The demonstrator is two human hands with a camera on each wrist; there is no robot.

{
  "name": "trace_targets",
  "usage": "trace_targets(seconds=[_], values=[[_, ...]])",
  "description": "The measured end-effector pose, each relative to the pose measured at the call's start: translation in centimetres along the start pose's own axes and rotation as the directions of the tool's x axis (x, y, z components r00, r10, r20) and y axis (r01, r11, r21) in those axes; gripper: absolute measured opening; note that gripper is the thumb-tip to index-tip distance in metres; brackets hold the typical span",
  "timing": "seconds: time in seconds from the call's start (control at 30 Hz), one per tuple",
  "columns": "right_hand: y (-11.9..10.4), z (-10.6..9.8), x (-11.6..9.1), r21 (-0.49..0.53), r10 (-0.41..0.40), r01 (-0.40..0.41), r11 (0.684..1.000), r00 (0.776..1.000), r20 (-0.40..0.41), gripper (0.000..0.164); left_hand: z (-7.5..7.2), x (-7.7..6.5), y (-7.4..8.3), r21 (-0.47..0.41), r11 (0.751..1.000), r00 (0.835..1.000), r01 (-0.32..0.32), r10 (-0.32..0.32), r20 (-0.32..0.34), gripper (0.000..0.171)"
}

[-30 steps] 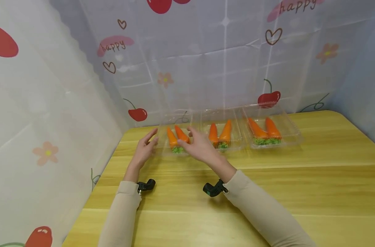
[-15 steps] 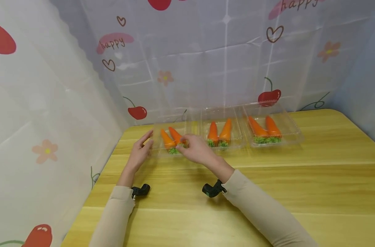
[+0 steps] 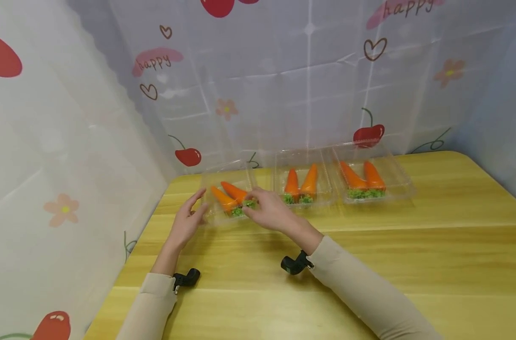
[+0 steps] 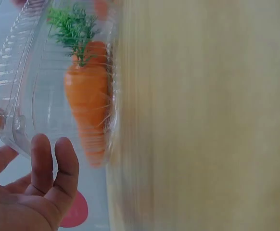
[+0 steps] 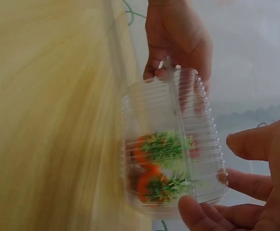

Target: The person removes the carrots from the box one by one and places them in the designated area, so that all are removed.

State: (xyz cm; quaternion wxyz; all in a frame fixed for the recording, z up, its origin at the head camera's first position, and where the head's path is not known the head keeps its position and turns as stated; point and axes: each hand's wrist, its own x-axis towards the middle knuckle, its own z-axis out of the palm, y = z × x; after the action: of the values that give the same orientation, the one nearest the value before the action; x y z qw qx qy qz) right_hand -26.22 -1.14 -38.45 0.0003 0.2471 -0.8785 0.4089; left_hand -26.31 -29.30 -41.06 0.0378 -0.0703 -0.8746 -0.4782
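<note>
In the head view, an open clear plastic clamshell box (image 3: 210, 215) sits at the table's left rear, holding two carrots (image 3: 223, 199) with green tops. Its lid (image 3: 224, 166) stands up at the back. My left hand (image 3: 184, 227) grips the box's left side; in the left wrist view its curled fingers (image 4: 65, 161) lie at the corner, near a carrot (image 4: 88, 96). My right hand (image 3: 270, 209) pinches the box's right front corner. Seen from the right wrist, fingertips (image 5: 190, 207) meet the corner, while the green leaves (image 5: 164, 144) show through the plastic.
Two more open clear boxes stand to the right, a middle box (image 3: 322, 200) and a right box (image 3: 404, 186), each with a pair of carrots. The wooden table (image 3: 368, 274) runs back to a printed curtain (image 3: 283, 104). A curtain also hangs at left.
The left box has shifted left and a little forward, and its carrots now slant more. My left hand has moved left and nearer me; my right has closed in on the box's corner.
</note>
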Motion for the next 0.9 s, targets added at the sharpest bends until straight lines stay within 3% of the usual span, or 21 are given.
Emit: trace_targets(seconds=[0.33, 0.6, 0.9], values=[[0.9, 0.2, -0.8, -0.023, -0.100, 0.099, 0.995, 0.995, -0.023, 0.041, 1.1, -2.0, 0.9, -0.023, 0.999, 0.994, 0.048, -0.050, -0.096, 0.056], [2.2, 0.4, -1.9, 0.061, -0.147, 0.152, 0.986, 0.986, -0.080, 0.041, 1.7, -3.1, 2.0, 0.008, 0.998, 0.993, 0.057, -0.056, -0.102, 0.060], [2.6, 1.0, -3.0, 0.038, -0.254, 0.273, 0.961, 0.931, -0.261, 0.023, 2.3, -3.2, 2.4, 0.069, 0.994, 0.987, 0.084, -0.073, -0.143, 0.065]])
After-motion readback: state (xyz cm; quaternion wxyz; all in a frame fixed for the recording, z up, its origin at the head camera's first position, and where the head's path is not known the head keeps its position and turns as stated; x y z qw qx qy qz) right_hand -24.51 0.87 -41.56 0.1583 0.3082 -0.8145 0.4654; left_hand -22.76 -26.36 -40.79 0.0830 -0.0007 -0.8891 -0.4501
